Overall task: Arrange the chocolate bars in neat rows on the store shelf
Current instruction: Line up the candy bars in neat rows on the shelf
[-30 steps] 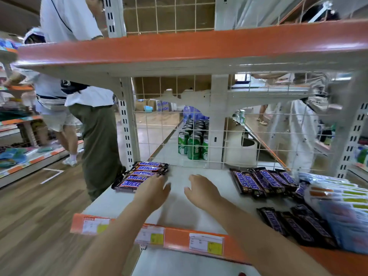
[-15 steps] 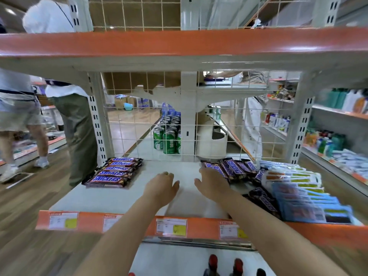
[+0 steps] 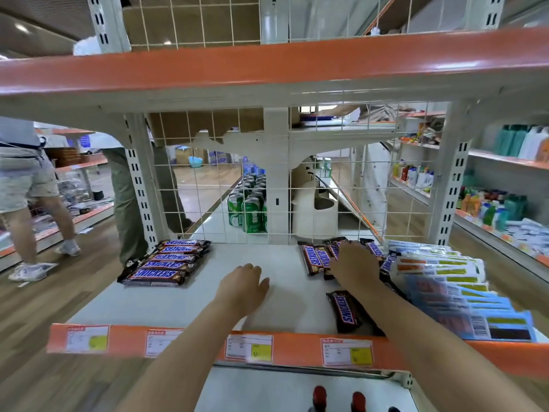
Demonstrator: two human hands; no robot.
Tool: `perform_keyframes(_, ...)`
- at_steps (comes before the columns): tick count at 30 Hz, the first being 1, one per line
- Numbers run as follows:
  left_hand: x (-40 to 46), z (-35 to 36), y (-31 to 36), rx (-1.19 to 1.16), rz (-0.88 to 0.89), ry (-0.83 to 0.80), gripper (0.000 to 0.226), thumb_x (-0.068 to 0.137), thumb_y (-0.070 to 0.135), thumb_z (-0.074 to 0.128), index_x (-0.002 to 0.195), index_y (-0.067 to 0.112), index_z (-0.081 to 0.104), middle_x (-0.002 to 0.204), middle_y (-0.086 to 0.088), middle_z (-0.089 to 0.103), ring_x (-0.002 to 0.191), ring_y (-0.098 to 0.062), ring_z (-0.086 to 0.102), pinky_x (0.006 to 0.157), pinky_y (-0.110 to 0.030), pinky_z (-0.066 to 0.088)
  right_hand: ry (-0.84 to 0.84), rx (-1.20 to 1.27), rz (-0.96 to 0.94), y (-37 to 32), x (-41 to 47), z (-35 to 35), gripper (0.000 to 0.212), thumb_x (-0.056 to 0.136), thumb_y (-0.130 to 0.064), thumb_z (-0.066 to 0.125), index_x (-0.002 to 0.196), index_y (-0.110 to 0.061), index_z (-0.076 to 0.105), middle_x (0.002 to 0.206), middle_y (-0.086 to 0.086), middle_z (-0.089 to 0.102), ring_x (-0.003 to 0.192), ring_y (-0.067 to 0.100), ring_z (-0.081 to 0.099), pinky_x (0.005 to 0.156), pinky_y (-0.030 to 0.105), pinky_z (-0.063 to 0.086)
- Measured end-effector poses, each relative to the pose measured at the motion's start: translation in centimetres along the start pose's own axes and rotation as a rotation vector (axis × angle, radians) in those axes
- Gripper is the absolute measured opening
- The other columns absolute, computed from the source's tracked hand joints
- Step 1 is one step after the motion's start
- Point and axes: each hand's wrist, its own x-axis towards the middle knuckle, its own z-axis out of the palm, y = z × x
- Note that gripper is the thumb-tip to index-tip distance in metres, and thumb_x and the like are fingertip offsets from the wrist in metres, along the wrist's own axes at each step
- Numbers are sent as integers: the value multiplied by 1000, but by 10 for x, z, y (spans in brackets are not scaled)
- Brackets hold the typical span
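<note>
Holding Snickers bars (image 3: pixel 319 257), shelf (image 3: pixel 285 272), right hand (image 3: pixel 355 264) atop

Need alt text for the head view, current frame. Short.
A person's right hand rests on a loose cluster of Snickers bars at the back right of a white store shelf, while the left hand hovers open mid-shelf. A neat stack of Snickers lies left; one stray bar lies near the front.

White shelf (image 3: pixel 276 269), chocolate bars (image 3: pixel 166 261), blue packets (image 3: pixel 463 295)
</note>
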Motion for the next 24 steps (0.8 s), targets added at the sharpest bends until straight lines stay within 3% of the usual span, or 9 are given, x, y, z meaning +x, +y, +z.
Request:
perform_keyframes(6,4,2,-10,-19,-35,-5,41,99,38,33,124,11,52,123,-6,54,114,-23,51,90,-33,44,-34,-71,130,14,15,7,44,90,-39,51,122,-8,52,123,11,53,114,26,52,93,37,44)
perform_keyframes(10,6,0,-14,-5,-46,-12,41,99,38,33,123,11,52,123,-6,54,114,-23,51,89,-33,44,-74,-107,151,16,19,13,55,88,-51,53,122,-8,53,123,12,52,114,25,53,93,37,46)
perform_keyframes(17,3,-2,-25,-12,-57,-10,42,99,38,33,124,10,52,124,-6,53,115,-23,50,90,-33,43,-82,-127,234,14,18,16,43,95,-39,45,124,-9,54,126,11,51,116,25,52,93,35,45)
perform_keyframes(24,-5,-5,-45,-12,-64,29,38,99,37,33,115,10,54,118,-7,54,110,-23,51,87,-33,43,-73,-88,268,13,18,20,29,92,-27,51,116,-14,58,120,6,54,111,21,54,90,33,47)
